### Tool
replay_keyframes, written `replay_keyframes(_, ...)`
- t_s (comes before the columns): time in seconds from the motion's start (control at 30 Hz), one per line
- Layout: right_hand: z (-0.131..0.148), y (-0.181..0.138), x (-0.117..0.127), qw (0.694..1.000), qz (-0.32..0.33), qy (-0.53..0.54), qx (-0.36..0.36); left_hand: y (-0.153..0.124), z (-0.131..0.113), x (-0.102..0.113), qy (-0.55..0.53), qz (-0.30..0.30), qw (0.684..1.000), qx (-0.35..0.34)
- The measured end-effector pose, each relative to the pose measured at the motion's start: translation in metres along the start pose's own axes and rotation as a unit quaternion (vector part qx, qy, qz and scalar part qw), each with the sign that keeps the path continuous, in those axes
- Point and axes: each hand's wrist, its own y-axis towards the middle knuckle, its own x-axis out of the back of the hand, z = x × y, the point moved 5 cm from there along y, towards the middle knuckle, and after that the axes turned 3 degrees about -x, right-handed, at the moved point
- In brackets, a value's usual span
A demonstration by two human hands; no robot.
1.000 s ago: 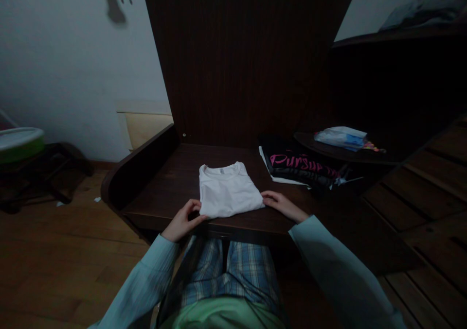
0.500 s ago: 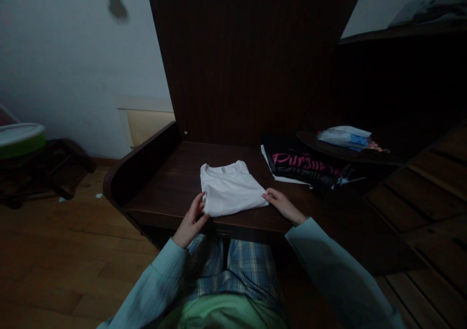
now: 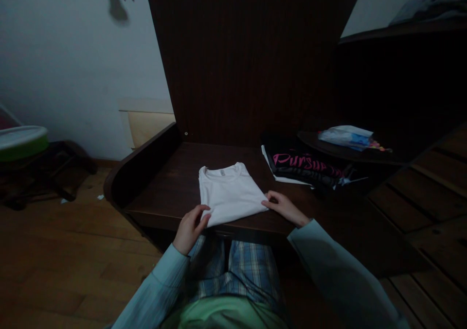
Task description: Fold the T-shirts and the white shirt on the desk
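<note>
A folded white T-shirt [image 3: 231, 193] lies on the dark wooden bench top [image 3: 160, 183], its neckline and label facing the back panel. My left hand [image 3: 190, 227] pinches the shirt's near left corner between thumb and fingers, right at the front edge of the bench. At the near right corner my right hand [image 3: 284, 207] grips the cloth between thumb and index finger. Off to the right of the shirt sits a stack of folded dark clothes [image 3: 302, 164], the top one with pink lettering, with white cloth beneath.
A raised side panel [image 3: 138, 159] bounds the bench on the left. Over the dark clothes juts a small rounded shelf [image 3: 328, 147] carrying a plastic packet [image 3: 346, 137]. On the far left a green-and-white basin [image 3: 22, 142] rests on a dark stool.
My left hand has drawn the shirt's near left corner slightly toward me, flattening the front. The right thumb and index finger have closed more tightly on the near right corner.
</note>
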Motion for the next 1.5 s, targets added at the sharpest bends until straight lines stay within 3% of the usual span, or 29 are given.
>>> replay_keyframes(0.13,0.001,0.002,0.003,0.997,0.059,0.037,-0.039,0.011,0.006,0.015,-0.054,0.017,0.998,0.016)
replay_keyframes(0.33,0.002,0.043,0.005,0.972,0.005,0.182,-0.150,0.068,0.043,0.019,-0.224,0.047,0.964,0.135)
replay_keyframes(0.5,-0.001,0.077,-0.008,0.967,-0.026,0.208,-0.147,0.093,0.060,0.005,-0.298,0.067,0.940,0.153)
replay_keyframes(0.7,-0.013,0.086,-0.015,0.981,-0.037,0.176,-0.073,0.091,0.065,-0.001,-0.289,0.017,0.947,0.139)
replay_keyframes(1.0,-0.016,0.087,-0.012,0.981,-0.074,0.170,-0.058,0.079,0.052,0.014,-0.330,-0.073,0.935,0.109)
replay_keyframes(1.17,-0.014,0.086,-0.012,0.980,-0.081,0.174,-0.051,0.072,0.056,0.023,-0.280,-0.129,0.947,0.087)
replay_keyframes(1.33,-0.016,0.085,-0.011,0.977,-0.085,0.178,-0.082,0.069,0.054,0.023,-0.203,-0.074,0.971,0.103)
replay_keyframes(1.5,-0.013,0.083,-0.013,0.985,-0.041,0.147,-0.083,0.067,0.051,0.020,-0.204,-0.026,0.973,0.102)
